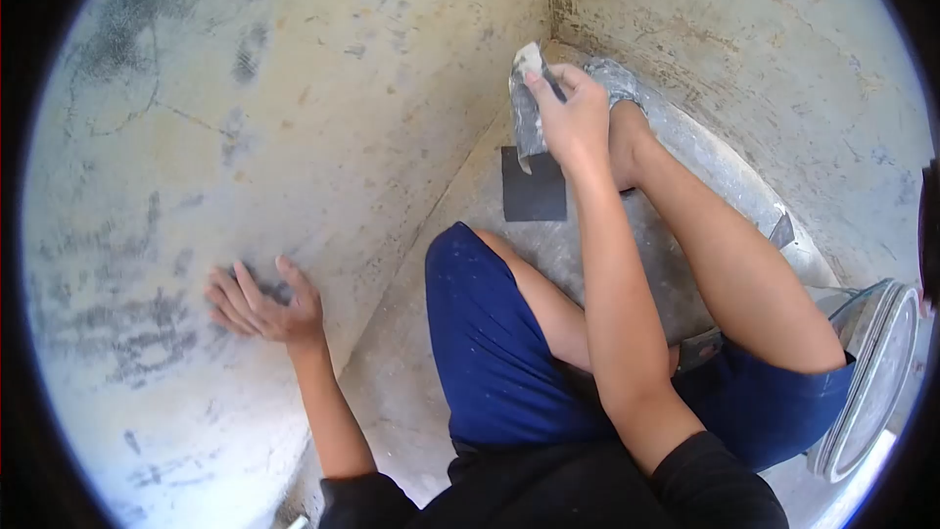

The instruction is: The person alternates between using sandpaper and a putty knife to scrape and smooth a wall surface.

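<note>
My left hand (262, 304) rests against the patchy plastered wall (323, 118) on the left, its fingers spread and holding nothing. Raised near the corner, my right hand (573, 113) pinches a thin, shiny grey piece (527, 122) with a whitish lump on its upper end. I cannot make out whether that piece is a scraper or a plastic wrapper. Below it, a dark square sheet, like sandpaper (534, 191), lies flat on the floor, partly behind the grey piece.
Two walls meet at the far corner (546, 0). My bent legs, in blue shorts (509, 353), fill the middle of the dusty floor (392, 372). A lidded white bucket (871, 382) stands at the right. Beside my foot lies a crumpled greyish plastic-like thing (615, 78).
</note>
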{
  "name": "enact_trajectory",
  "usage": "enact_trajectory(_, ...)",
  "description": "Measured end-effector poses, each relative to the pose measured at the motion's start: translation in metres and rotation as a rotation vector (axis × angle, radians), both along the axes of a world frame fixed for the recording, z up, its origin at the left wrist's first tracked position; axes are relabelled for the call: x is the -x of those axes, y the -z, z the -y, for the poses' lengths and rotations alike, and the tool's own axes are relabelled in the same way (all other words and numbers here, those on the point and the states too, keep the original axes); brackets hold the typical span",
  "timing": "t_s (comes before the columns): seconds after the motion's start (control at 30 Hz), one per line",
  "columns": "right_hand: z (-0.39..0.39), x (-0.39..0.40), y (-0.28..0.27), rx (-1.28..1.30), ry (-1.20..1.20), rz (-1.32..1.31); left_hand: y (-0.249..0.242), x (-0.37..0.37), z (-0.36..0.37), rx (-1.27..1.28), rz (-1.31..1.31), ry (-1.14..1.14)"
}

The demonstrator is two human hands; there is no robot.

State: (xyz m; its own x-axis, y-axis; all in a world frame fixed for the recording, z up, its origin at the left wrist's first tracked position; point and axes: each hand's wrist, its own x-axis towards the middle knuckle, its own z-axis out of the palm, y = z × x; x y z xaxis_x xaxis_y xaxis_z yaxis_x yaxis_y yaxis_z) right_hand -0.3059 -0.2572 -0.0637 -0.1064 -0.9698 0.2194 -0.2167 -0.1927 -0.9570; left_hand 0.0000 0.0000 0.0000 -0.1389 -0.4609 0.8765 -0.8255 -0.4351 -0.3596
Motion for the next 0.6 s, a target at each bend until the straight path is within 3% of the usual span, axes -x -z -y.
enact_trajectory(0.07, -0.003, -0.018, -0.021, -0.221, -0.178, 0.447, -0.018, -0.019, 0.002, -0.001, 0.115, -0.015)
enact_trajectory(0.1, 0.01, 0.044, -0.022, -0.198, -0.2, 0.331, 0.033, 0.038, 0.014, 0.036, 0.005, -0.044)
enact_trajectory(0.17, 0.004, 0.033, -0.035, -0.288, -0.295, 0.634, 0.014, 0.028, 0.008, 0.018, 0.039, -0.006)
enact_trajectory(0.43, -0.032, 0.011, -0.044, -0.463, -0.701, 0.655, 0.01, 0.024, 0.012, 0.019, 0.067, -0.068)
enact_trajectory(0.6, -0.057, 0.0, -0.05, -0.512, -0.826, 0.622, 0.009, 0.025, 0.016, 0.046, 0.042, 0.003)
